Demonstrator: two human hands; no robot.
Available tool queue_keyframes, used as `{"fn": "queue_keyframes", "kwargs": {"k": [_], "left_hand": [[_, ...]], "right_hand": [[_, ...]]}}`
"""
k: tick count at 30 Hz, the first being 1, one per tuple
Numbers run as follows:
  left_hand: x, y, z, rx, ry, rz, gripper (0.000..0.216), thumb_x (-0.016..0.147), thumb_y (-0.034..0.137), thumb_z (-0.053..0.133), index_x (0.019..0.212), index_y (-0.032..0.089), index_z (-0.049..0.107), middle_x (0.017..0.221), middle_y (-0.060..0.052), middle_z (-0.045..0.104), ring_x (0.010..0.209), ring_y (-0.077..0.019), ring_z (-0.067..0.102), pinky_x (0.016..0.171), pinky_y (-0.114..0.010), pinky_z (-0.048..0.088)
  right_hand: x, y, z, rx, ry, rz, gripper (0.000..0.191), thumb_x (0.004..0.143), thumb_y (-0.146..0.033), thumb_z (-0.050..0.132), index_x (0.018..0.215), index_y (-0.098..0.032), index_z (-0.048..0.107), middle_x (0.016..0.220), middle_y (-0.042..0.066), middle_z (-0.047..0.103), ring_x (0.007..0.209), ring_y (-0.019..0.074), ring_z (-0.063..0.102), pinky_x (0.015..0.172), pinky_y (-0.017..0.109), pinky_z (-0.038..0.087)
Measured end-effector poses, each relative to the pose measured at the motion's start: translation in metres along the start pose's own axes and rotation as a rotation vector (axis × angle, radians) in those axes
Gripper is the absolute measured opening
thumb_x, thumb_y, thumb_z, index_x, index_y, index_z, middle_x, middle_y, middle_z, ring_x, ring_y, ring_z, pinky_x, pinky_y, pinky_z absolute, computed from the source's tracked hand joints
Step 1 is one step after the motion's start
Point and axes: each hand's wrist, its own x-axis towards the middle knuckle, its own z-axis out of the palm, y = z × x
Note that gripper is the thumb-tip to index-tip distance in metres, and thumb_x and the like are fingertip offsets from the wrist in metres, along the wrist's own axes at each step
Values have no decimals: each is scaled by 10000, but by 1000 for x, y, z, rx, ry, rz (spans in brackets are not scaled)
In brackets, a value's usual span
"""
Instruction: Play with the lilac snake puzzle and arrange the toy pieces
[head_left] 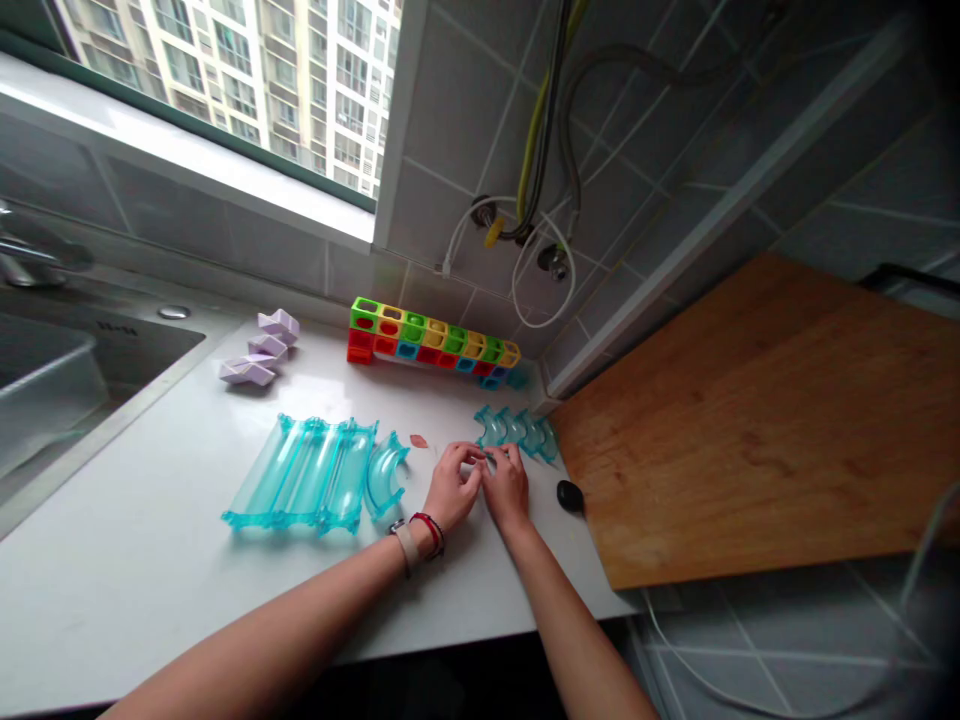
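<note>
Left hand and right hand meet, apparently in fine handling; I cannot tell their grasp. Translucent teal plastic arcs lie at two o'clock; precision seems needed next

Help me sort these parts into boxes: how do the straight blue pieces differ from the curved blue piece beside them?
The straight pieces run long without a bend, while the curved piece bows into an arc. The straight pieces are longer; the curved piece is shorter. The curved piece lies nearer the left hand than the straight pieces do. Both are see-through blue and lie on the counter.
</note>
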Motion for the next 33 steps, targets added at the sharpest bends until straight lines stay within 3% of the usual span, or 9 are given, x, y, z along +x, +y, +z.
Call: {"fn": "queue_keyframes", "kwargs": {"k": [6, 9, 13, 18, 23, 26, 30, 33], "left_hand": [[0, 0, 0, 28, 2, 25, 210, 878, 107, 568, 1034, 202, 671, 1214, -118, 605, 1205, -265, 605, 714, -290, 581], [-1, 1, -1, 46, -3, 32, 229, 864, 114, 595, 1065, 195, 672, 1248, -135, 578, 1235, -284, 587, 782, -334, 591], [-5, 0, -1, 67, -73, 77, 190, 810, 92, 658, 949, 209, 714, 1155, -97, 628, 1078, -252, 651, 945, -394, 554], [-4, -4, -7, 51, -148, 84, 225, 722, 45, 707, 851, 226, 733, 894, -33, 674, 813, -203, 654, 838, -340, 552], [3, -10, -10, -44, -96, -9, 227, 724, 9, 616, 776, 208, 713, 778, -17, 657, 747, -175, 635, 793, -313, 544], [6, -14, -9, -149, -37, -103, 201, 738, 57, 630, 844, 205, 716, 839, -23, 676, 760, -164, 674, 768, -295, 561], [8, -16, -8, -339, -22, -240, 233, 748, 159, 699, 978, 192, 694, 1006, -59, 709, 777, -165, 726, 712, -278, 578], [7, -15, -8, -474, -59, -336, 406, 722, 228, 783, 1110, 188, 668, 1128, -99, 720, 766, -164, 733, 696, -288, 590]], "right_hand": [[-40, -4, -14, 108, 71, 23, 193, 963, -353, 612, 906, -195, 706, 990, 85, 641, 906, 227, 642, 854, 340, 519], [-53, -7, -20, 155, 91, 22, 212, 994, -353, 564, 949, -195, 697, 966, 83, 677, 875, 214, 659, 826, 322, 528], [-53, -8, -21, 200, 126, 30, 264, 1018, -331, 504, 1154, -179, 672, 994, 97, 731, 874, 213, 692, 806, 316, 550], [-50, -2, -20, 205, 201, 86, 285, 1007, -340, 487, 963, -169, 711, 961, 118, 721, 854, 221, 686, 762, 310, 557], [-40, 6, -16, 161, 276, 209, 330, 952, -287, 526, 1181, -119, 695, 1196, 194, 680, 870, 224, 683, 867, 365, 563], [-21, 11, -13, 133, 270, 252, 359, 934, -275, 548, 1236, -135, 682, 1300, 193, 665, 1044, 253, 679, 920, 363, 547], [4, 15, -9, 94, 269, 323, 402, 932, -322, 589, 1296, -161, 639, 1172, 144, 729, 1083, 275, 675, 939, 387, 522], [10, 15, -3, 84, 256, 367, 377, 934, -330, 600, 1280, -193, 661, 1161, 129, 732, 1042, 275, 685, 903, 377, 517]]}}
